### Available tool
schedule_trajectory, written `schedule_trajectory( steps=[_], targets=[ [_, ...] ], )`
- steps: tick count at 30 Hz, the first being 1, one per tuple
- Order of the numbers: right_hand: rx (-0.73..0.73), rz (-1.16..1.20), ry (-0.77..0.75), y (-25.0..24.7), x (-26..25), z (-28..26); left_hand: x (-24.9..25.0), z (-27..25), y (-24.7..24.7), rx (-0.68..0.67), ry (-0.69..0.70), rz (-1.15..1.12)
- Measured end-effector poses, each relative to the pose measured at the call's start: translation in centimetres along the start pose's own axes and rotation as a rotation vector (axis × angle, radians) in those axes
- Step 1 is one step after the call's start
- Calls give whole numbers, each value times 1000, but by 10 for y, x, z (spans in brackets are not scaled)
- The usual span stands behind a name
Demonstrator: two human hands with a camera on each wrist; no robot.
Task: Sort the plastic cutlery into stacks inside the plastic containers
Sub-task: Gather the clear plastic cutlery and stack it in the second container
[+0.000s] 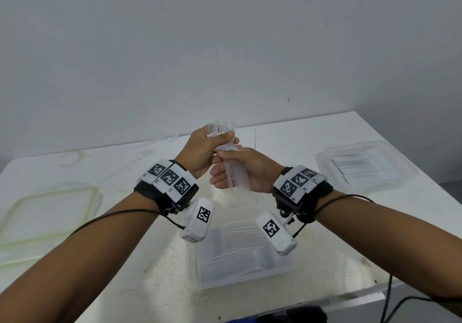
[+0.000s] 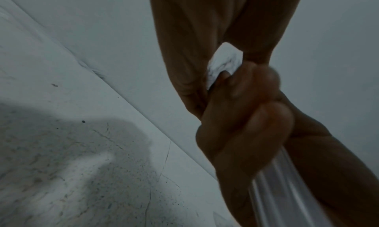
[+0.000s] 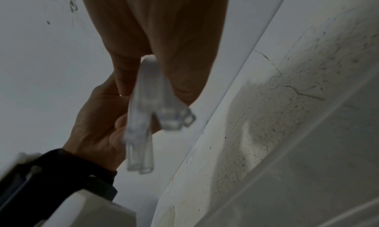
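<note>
A bundle of clear forks (image 1: 226, 147) is gripped by the left hand (image 1: 205, 147) and right hand (image 1: 240, 170); handles should be squared before stacking.

Plain pale grey wall (image 1: 225, 35) fills the upper half of the head view, one small dark mark on it. White bench (image 1: 312, 132) butts against it; surface stained, speckled and finely cracked. Light even and diffuse. Black cable (image 1: 390, 297) hangs over the near right edge.
</note>
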State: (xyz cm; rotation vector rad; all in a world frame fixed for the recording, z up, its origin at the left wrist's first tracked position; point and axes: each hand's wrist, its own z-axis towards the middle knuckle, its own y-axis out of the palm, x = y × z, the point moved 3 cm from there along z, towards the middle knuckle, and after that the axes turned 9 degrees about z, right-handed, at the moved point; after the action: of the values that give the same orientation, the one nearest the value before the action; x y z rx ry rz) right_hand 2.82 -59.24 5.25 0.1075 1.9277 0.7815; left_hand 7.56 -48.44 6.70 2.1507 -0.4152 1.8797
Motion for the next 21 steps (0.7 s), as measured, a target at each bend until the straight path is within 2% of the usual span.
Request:
schedule_trajectory(
  steps=[4,7,13,18,21],
  targets=[
    [-41,-5,18,3,0,0,1,-2,0,-22,19,-56],
    [-45,0,42,3,-1,-1,0,-3,0,-58,-47,-171],
    [-11,-20,40,2,1,-2,-2,-3,-3,31,-5,-28],
    [49,-25,32,-3,0,-2,-5,3,-4,-52,-63,-101],
    [86,-62,66,-5,1,-1,-9,7,-9,43,-32,121]
  ],
)
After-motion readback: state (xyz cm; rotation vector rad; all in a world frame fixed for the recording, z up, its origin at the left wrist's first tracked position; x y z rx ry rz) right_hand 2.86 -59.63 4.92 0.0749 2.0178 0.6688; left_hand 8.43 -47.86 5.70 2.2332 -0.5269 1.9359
